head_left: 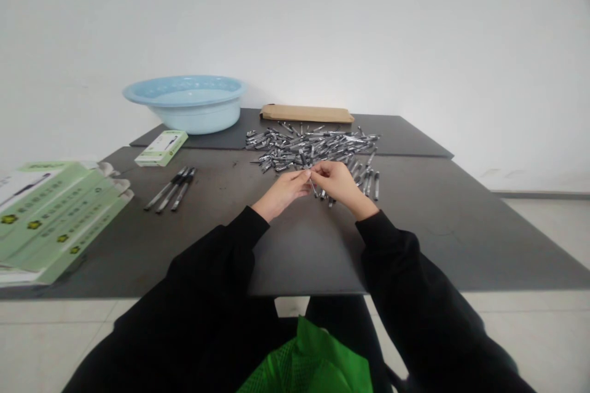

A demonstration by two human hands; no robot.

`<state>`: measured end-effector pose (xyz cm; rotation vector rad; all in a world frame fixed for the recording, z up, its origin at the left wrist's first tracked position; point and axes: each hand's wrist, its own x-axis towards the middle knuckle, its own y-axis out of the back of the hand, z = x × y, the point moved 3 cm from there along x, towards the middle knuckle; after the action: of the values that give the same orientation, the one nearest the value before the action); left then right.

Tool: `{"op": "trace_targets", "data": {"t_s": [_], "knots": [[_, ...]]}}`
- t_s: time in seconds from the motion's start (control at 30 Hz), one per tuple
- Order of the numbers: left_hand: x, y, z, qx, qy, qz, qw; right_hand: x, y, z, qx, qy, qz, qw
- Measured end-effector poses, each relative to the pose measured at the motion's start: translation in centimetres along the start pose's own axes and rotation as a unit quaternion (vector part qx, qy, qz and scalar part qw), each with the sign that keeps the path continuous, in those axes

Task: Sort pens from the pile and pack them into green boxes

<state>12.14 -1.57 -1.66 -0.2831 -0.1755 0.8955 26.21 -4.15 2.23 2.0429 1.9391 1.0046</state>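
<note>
My left hand [286, 191] and my right hand [335, 180] meet at the front edge of a heap of pens [318, 146]. Both hands are closed, their fingertips pinched together on a slim pen [314, 188], which is mostly hidden by the fingers. The heaped pens are clear-barrelled with black parts and point in many directions. A few more pens [370, 184] lie just right of my right hand. Off to the left, a small group of pens [174, 189] lies side by side on the dark table [304, 252].
A light blue basin [198, 113] stands at the back left. Before it lies a small green-and-white box [161, 148]. Several larger green boxes [59, 215] are stacked at the left edge. A flat brown cardboard piece [306, 113] lies behind the heap, near the wall.
</note>
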Motion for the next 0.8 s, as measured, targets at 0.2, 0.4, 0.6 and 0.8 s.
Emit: {"op": "trace_targets", "data": {"t_s": [0.2, 0.4, 0.6, 0.8], "knots": [[-0.5, -0.4, 0.6, -0.020, 0.012, -0.044, 0.999, 0.1, -0.1, 0.2, 0.055, -0.035, -0.018, 0.998], [-0.4, 0.2, 0.8, 0.023, 0.007, -0.029, 0.999, 0.3, 0.9, 0.4, -0.080, -0.005, 0.017, 0.997], [-0.3, 1.0, 1.0, 0.075, 0.034, 0.063, 0.995, 0.4, 1.1, 2.6, -0.251, -0.005, 0.003, 0.968], [-0.4, 0.8, 1.2, 0.109, 0.047, 0.088, 0.989, 0.6, 0.2, 3.7, -0.321, -0.008, -0.070, 0.944]]}}
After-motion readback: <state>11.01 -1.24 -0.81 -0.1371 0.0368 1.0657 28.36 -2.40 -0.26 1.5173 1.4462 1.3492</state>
